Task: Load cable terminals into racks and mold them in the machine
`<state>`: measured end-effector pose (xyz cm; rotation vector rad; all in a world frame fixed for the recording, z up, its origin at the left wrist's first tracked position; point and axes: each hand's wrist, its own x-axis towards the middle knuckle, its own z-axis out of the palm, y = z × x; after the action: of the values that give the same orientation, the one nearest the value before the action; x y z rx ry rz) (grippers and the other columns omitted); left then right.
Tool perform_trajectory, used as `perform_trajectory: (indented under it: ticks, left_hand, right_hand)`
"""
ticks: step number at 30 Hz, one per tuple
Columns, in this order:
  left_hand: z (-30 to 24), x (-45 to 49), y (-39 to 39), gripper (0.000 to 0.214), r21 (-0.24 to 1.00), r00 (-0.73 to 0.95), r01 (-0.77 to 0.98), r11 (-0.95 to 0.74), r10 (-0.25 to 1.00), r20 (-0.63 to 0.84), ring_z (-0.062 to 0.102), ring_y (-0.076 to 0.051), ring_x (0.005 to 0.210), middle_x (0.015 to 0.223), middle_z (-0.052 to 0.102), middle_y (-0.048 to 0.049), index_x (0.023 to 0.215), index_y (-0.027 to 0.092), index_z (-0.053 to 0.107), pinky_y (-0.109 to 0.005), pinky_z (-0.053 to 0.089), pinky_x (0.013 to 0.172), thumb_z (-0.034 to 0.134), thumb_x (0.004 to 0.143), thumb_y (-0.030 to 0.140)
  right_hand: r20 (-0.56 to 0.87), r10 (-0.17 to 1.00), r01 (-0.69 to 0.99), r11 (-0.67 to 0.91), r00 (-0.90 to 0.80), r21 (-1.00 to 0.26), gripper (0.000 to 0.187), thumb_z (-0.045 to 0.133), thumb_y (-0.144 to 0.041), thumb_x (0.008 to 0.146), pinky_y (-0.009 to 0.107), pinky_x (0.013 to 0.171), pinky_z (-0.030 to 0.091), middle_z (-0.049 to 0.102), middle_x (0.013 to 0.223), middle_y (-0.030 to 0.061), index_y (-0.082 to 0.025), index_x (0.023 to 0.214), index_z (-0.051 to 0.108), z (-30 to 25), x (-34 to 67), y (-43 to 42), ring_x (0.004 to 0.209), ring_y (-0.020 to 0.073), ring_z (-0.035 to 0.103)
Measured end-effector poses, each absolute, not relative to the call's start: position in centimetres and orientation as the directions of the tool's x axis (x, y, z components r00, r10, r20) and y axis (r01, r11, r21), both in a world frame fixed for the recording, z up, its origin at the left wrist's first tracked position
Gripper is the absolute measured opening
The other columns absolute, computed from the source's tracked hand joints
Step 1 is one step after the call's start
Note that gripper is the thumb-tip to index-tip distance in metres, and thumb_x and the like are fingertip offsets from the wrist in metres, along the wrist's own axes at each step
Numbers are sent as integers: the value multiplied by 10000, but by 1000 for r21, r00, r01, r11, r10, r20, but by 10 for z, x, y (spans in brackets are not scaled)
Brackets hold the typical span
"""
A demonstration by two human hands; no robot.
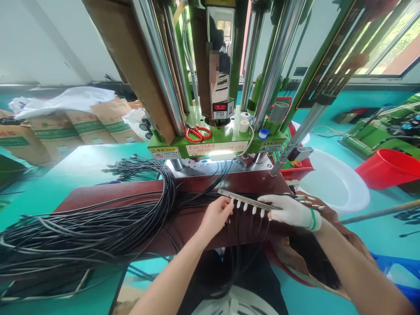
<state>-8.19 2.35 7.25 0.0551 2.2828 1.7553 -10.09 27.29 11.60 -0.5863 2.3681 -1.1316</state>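
Observation:
A slim metal bar (244, 200) with several white plug ends hanging from it lies across the dark red work surface (98, 194) in front of the green press (216, 144). My bare left hand (215, 215) pinches the cables at the bar's left end, fingers closed. My right hand (288, 211), in a white glove, rests on the bar's right part with fingers pressed around it. Thin black cables (243, 238) hang down from the plugs toward my lap. A large bundle of black cables (98, 227) spreads over the surface to the left.
Red-handled scissors (197, 133) and small white rolls (244, 121) sit on the press base. A white basin (337, 183) and a red tub (390, 166) stand at the right. Brown sacks (65, 127) line the left. A wooden stick (377, 213) runs past my right arm.

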Motion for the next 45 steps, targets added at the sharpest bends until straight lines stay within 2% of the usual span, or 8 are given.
perform_trajectory:
  ticks: [4, 7, 14, 17, 20, 25, 29, 45]
  left_hand:
    - [86, -77, 14, 252, 819, -983, 109, 563, 185, 4, 470, -91, 550, 713, 541, 37, 982, 229, 541, -222, 365, 557, 504, 750, 319]
    - [93, -78, 2, 208, 790, -976, 146, 596, 217, 16, 448, -99, 553, 649, 512, 46, 941, 222, 548, -221, 341, 548, 476, 776, 326]
    - [104, -88, -35, 196, 772, -988, 146, 619, 134, 79, 467, -109, 577, 668, 539, 32, 909, 210, 561, -234, 358, 570, 463, 802, 341]
    - [106, -98, -51, 196, 729, -986, 159, 666, 69, 152, 520, -133, 669, 756, 590, 0, 907, 201, 569, -253, 396, 640, 450, 813, 326]
    - [107, -117, -57, 181, 585, -960, 199, 786, 37, 276, 528, -179, 810, 856, 605, -35, 898, 190, 582, -305, 405, 760, 458, 811, 289]
    - [105, -160, -44, 228, 359, -966, 144, 922, 53, 252, 509, -239, 976, 1010, 595, -66, 950, 203, 580, -352, 384, 824, 441, 833, 341]
    - [97, -179, -30, 321, 292, -991, 107, 950, 77, 110, 561, -218, 892, 892, 629, -60, 849, 200, 578, -308, 388, 736, 308, 888, 370]
    - [83, -176, -30, 326, 340, -999, 45, 939, 52, -10, 600, -186, 783, 842, 658, -23, 851, 226, 584, -250, 316, 568, 340, 864, 443]
  right_hand:
    - [-398, -520, -67, 665, -756, -744, 375, 504, -236, 689, 200, 447, 413, 634, 728, 12, -158, 1050, 570, 135, -134, 283, 527, 108, 537]
    - [-450, -503, -96, 738, -738, -668, 316, 472, -277, 706, 194, 336, 318, 604, 623, -11, -165, 977, 592, 142, -163, 278, 383, 80, 442]
    - [-162, -560, -416, 751, -812, -513, 88, 567, -191, 583, 265, 639, 444, 623, 642, 10, -189, 605, 652, 119, -218, 246, 668, 173, 573]
    - [-18, -549, -469, 730, -836, -497, 116, 594, -173, 552, 312, 788, 427, 631, 780, 25, -199, 642, 662, 100, -221, 245, 808, 210, 566]
    - [80, -512, -473, 710, -855, -522, 211, 549, -218, 655, 339, 871, 402, 632, 907, 37, -199, 832, 663, 85, -216, 253, 910, 211, 556]
    - [169, -414, -431, 696, -894, -574, 236, 459, -283, 778, 339, 853, 426, 643, 921, 60, -167, 883, 636, 71, -215, 261, 900, 196, 577]
    - [204, -402, -438, 667, -893, -603, 228, 450, -281, 795, 316, 797, 459, 657, 861, 49, -171, 859, 640, 66, -218, 261, 844, 182, 601]
    - [276, -428, -505, 648, -861, -570, 205, 454, -223, 785, 347, 820, 443, 641, 867, 59, -176, 856, 641, 62, -213, 262, 869, 196, 574]
